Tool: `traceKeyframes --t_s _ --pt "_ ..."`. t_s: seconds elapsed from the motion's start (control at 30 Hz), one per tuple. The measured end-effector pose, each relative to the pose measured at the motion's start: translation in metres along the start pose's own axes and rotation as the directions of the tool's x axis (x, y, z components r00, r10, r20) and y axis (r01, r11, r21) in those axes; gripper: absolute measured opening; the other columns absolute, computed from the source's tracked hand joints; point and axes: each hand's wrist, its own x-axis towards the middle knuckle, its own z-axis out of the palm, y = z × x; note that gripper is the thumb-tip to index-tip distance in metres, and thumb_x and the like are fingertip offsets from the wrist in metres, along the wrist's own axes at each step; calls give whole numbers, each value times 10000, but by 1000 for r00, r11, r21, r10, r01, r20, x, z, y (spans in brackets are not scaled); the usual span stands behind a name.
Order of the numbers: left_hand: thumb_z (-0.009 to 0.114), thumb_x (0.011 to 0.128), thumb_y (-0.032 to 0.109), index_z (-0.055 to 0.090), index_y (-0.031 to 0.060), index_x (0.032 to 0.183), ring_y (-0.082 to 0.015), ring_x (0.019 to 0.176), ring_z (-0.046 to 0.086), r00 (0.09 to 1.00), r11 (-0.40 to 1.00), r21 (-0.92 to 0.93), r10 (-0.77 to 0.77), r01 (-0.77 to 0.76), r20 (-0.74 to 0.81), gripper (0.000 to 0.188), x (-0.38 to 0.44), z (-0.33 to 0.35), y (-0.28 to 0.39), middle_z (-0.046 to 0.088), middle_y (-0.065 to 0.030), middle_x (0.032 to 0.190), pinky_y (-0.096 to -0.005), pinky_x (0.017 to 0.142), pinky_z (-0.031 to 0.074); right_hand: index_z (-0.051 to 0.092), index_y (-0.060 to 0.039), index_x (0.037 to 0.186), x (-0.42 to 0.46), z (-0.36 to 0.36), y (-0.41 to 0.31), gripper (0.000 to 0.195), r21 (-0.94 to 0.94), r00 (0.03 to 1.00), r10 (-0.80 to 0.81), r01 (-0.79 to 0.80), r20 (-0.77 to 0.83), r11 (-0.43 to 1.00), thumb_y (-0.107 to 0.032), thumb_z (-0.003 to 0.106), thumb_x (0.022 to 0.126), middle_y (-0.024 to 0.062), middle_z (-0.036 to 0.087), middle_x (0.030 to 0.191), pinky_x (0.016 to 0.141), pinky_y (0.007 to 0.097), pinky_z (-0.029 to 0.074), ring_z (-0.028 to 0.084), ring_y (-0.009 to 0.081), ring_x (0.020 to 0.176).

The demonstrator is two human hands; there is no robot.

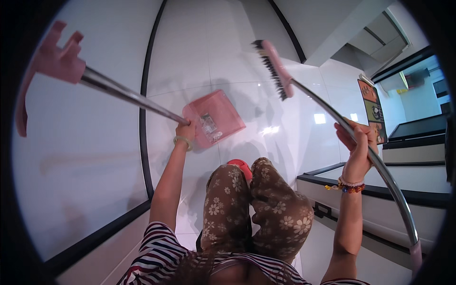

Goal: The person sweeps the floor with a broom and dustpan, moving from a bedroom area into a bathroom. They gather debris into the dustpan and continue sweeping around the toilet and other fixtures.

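Observation:
My left hand (185,131) grips the metal pole (133,99) of a dustpan low down, close to the pan. A pink plastic toothed handle end (58,58) tops this pole at the upper left. The pink dustpan (228,114) lies on the tiled floor just beyond that hand. In it are a small printed piece (208,122) and a whitish crumpled bit (216,136); what they are, I cannot tell. Fingers of my right hand (358,146) wrap the metal handle (395,185) of a broom. Its pink head (278,69) with black bristles (272,73) points ahead, seemingly above the floor.
A white wall (89,149) with black trim (143,135) runs along the left. At right are a black-edged white ledge (374,190) and a mat with printed pictures (373,110). Between my bent knees shows red footwear (242,168). Glossy white tiles (228,46) stretch ahead.

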Motion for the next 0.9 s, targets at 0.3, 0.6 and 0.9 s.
traceKeyframes --t_s 0.3,0.6,0.9 --pt "556 874 158 582 46 856 -131 592 584 976 998 -60 5 9 218 117 84 23 60 605 -62 743 -301 601 590 563 18 973 -11 -45 58 248 -39 940 67 -85 -336 996 -208 464 944 193 644 986 796 346 575 678 314 886" --pt "559 862 115 559 25 829 -129 573 566 967 998 14 -65 64 246 96 91 34 88 550 -56 682 -313 575 599 547 40 966 -50 -45 88 253 93 889 267 -251 -371 964 -195 459 937 209 640 977 797 336 570 676 309 889" --pt "557 880 178 582 27 856 -156 562 565 939 979 190 3 -73 345 155 108 49 78 592 -64 693 -328 550 569 547 26 934 -47 -35 83 187 220 842 315 -239 -437 946 -142 467 931 154 634 932 714 300 564 675 240 794"
